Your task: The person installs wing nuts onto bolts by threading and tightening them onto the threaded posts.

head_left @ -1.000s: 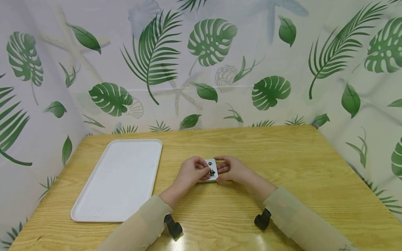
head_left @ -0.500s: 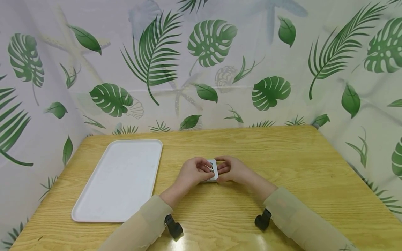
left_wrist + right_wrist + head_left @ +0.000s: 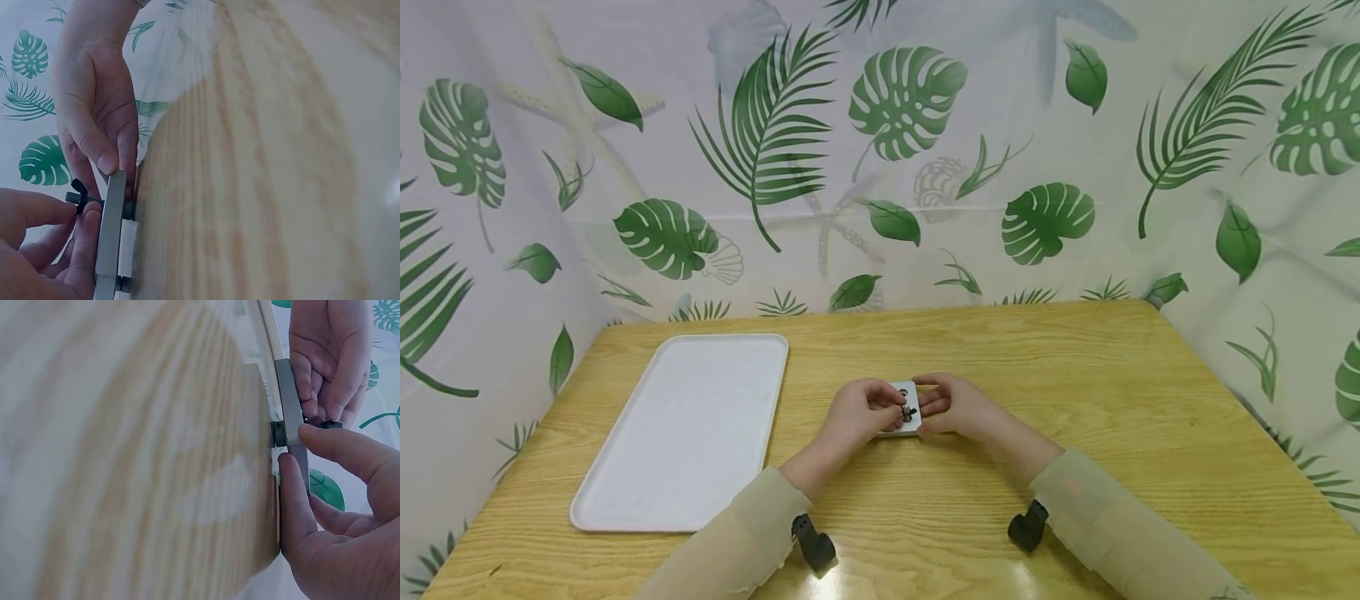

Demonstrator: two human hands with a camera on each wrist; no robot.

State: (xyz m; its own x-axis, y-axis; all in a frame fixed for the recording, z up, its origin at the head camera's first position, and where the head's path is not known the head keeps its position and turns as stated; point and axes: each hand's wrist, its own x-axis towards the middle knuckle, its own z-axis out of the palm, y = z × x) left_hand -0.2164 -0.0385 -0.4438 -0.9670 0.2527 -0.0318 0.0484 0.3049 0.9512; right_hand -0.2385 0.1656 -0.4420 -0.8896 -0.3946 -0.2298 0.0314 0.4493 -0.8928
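Note:
A flat grey-white metal plate [image 3: 911, 387] lies between my two hands near the middle of the table. A threaded bolt [image 3: 70, 197] stands up through it and carries a black wing nut [image 3: 79, 187]. My left hand [image 3: 859, 410] pinches the wing nut between thumb and fingers. At the plate's right edge, my right hand [image 3: 953, 407] grips it with thumb and fingers, seen close in the right wrist view. Dark bolt heads [image 3: 278, 433] stick out from the plate's underside, toward the tabletop. In the head view, the left fingers partly hide the plate's left side.
A white tray [image 3: 692, 425] rests on the wooden table [image 3: 1037, 358] at the left. A leaf-print cloth [image 3: 925, 258] hangs behind the table and along both sides. Black wrist cameras [image 3: 815, 546] sit on both sleeves.
The left thumb and fingers reached rightward over the wing nut, then drew back, so the wing nut shows again at a different angle. My right hand and the plate have kept still.

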